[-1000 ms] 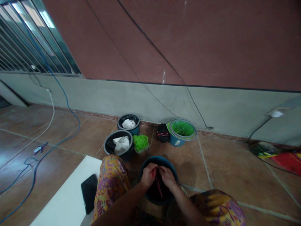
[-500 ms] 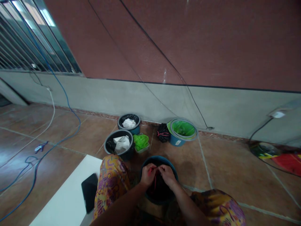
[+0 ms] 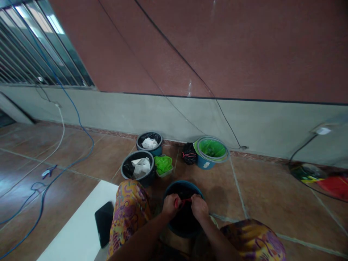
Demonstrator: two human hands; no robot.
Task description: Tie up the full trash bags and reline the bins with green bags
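A: What did the head view show of the hands?

B: The left hand (image 3: pixel 170 205) and right hand (image 3: pixel 199 207) were both closed on a red cord (image 3: pixel 185 200), stretched taut between them above a dark tub (image 3: pixel 174 188).

A: Which way did the cord run?

B: Its long axis lay left to right, level, with each hand pinching one end, so neither was nearer. The knees flanked the tub closely; open floor (image 3: pixel 258 188) lay to the right.

A: Anything crowding it ahead?

B: A black bucket (image 3: pixel 127 170), a green bundle (image 3: pixel 163 164) and a green-lined pot (image 3: pixel 212 149) stood beyond, apart from the tub. A phone (image 3: pixel 104 222) lay on the white worktop (image 3: pixel 81 224) at left.
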